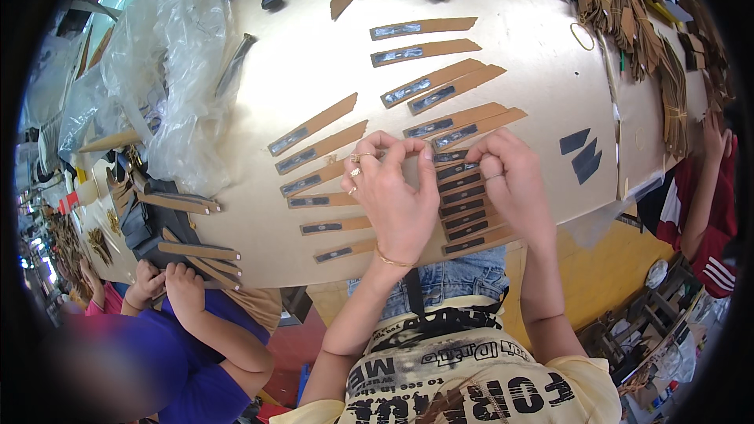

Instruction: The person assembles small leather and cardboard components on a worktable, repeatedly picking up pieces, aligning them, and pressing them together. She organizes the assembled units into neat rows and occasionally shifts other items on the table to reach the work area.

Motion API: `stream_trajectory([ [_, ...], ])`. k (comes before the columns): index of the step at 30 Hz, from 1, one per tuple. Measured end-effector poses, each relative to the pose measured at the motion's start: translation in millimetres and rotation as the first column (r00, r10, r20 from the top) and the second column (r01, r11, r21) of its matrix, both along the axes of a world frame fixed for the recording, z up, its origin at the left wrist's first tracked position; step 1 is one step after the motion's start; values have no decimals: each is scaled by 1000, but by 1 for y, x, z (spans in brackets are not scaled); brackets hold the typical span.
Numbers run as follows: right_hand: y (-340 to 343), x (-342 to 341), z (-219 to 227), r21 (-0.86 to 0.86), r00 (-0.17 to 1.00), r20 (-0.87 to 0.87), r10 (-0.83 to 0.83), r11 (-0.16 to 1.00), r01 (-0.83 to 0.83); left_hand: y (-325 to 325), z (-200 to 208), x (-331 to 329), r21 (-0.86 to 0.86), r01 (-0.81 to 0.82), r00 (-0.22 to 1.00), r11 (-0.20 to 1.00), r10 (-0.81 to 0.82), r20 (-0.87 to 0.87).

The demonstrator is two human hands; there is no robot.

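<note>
Brown leather-like strips, each with a dark rectangular patch at one end, lie in front of me. My left hand (399,198), with rings and a bracelet, is bent over the left group of strips (322,148). Its thumb and index finger come together; anything between them is hidden. My right hand (514,180) is closed in a pinch at the top of a close row of strips (463,206), its fingertips beside a dark patch (451,157). What it grips is too small to tell. Farther off lie several strips with shiny patches (397,30).
Crumpled clear plastic (177,71) covers the left side. Dark pieces (585,159) lie to the right, near bundled brown strips (674,102). A rubber band (581,36) lies at the far right. At left, a co-worker's hands (182,286) touch the table edge by stacked strips (200,251).
</note>
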State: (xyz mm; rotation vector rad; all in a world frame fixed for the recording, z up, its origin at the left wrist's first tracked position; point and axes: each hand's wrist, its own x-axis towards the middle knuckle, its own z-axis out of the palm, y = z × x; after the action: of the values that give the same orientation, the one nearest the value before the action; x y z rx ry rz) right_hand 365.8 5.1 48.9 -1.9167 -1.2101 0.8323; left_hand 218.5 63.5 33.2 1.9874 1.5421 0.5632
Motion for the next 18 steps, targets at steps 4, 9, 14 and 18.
stream_trajectory([
  [4,0,5,0,43,974,-155,-163,984,172,5,5,-4,2,32,999,999,-32,-26],
  [9,-12,7,4,-66,993,-47,-105,993,102,1,6,0,51,44,996,998,-40,-77],
  [14,-13,1,-3,34,992,-19,-122,992,123,-1,3,5,35,4,998,999,-2,-60],
  [18,-7,1,-2,123,988,-56,-147,981,153,0,1,8,-1,13,999,1000,-13,-38],
])
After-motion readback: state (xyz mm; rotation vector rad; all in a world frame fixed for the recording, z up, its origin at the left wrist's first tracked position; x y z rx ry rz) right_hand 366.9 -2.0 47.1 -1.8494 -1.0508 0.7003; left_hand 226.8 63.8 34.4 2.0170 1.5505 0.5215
